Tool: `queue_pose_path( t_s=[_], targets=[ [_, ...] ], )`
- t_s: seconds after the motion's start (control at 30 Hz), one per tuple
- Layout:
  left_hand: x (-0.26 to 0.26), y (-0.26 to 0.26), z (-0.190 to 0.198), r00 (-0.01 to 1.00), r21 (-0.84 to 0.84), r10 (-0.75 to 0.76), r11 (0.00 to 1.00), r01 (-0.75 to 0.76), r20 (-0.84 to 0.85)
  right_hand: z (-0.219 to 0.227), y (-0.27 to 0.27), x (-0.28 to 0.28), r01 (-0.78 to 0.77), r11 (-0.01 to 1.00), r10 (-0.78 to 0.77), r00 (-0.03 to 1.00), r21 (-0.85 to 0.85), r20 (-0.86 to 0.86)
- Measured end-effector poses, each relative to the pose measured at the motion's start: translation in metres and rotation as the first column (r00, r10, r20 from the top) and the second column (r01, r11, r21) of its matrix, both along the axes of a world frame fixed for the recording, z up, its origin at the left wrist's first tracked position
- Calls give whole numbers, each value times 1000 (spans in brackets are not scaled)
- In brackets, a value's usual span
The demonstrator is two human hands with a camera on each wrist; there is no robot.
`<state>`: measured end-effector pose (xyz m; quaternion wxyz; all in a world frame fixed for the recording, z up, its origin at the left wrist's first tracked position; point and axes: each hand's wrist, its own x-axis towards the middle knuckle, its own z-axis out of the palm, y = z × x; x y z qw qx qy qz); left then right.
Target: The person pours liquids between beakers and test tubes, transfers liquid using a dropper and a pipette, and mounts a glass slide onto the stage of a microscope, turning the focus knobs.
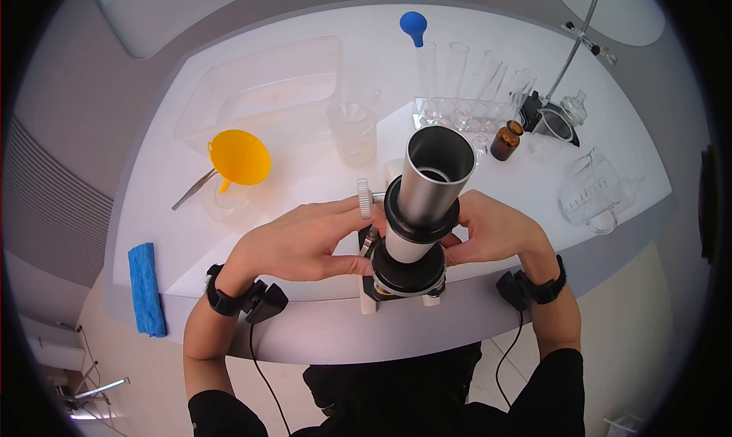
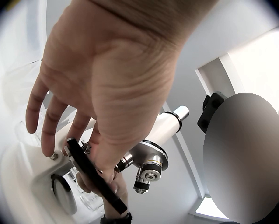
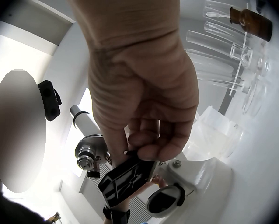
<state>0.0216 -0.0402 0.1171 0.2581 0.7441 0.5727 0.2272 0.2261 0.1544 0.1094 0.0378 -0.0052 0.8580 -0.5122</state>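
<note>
A white and black microscope [image 1: 406, 242] stands at the table's near edge, its metal eyepiece tube pointing up. My left hand [image 1: 305, 239] is at its left side, with the thumb beside the stage. In the left wrist view, that thumb and index finger pinch the black stage [image 2: 95, 175], while the outer fingers extend past it. From the other side, my right hand [image 1: 496, 227] grips the stage edge between thumb and curled fingers, seen in the right wrist view. Objective lenses [image 2: 151, 172] hang above the stage; a round mirror [image 3: 163, 201] sits below it.
Behind stand test tubes [image 1: 456, 67] in a clear rack, a blue rubber bulb [image 1: 413, 25] and a brown bottle [image 1: 505, 141]. Glass beakers [image 1: 591, 189] and an iron stand [image 1: 568, 63] are right. Leftward lie a yellow funnel [image 1: 240, 156], tweezers [image 1: 194, 189], blue cloth [image 1: 146, 288] and plastic tub [image 1: 263, 94].
</note>
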Motion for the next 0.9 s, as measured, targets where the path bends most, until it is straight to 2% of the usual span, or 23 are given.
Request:
queue_pose_path(
  t_s=[0.1,0.17,0.3,0.8,0.87,0.9],
  targets=[
    [0,0,2,1000,26,-2,1000,2,-4,2,0,0,3,1000,-3,1000,2,16],
    [1,0,6,1000,-62,9,998,-10,-6,1,0,0,3,1000,-3,1000,11,26],
    [0,0,1,1000,6,-11,1000,11,16,-3,1,0,8,1000,-7,1000,-31,21],
    [-4,2,3,999,-85,25,996,-22,28,-3,-1,0,55,994,-50,997,-95,54],
    [-10,4,-4,979,-77,-36,996,53,200,-3,-1,0,59,993,-54,997,-98,59],
    [-12,5,-5,979,-76,-39,996,55,199,-2,1,0,29,998,-26,999,-62,37]
  ],
)
